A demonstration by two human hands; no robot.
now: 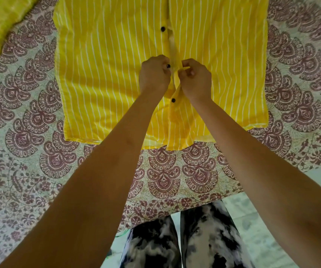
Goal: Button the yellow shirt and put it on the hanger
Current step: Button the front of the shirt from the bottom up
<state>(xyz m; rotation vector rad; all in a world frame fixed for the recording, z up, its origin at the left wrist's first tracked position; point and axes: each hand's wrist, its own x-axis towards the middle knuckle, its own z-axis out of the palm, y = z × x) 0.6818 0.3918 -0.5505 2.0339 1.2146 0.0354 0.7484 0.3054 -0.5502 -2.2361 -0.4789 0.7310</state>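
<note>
Shirt (107, 74) lay flat on the bed (20, 113), hem toward its near edge. Left hand (153, 76) pinched a black button (168, 65); right hand (195, 78) pinched the buttonhole placket (177, 89). The step called for a taut placket and the button tilted edgewise.

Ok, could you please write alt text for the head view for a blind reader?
The left hand pinches a small dark button and the right hand pinches the facing edge at the front opening of a yellow, white-striped shirt. It lies flat on a maroon paisley-print bedspread.
</note>
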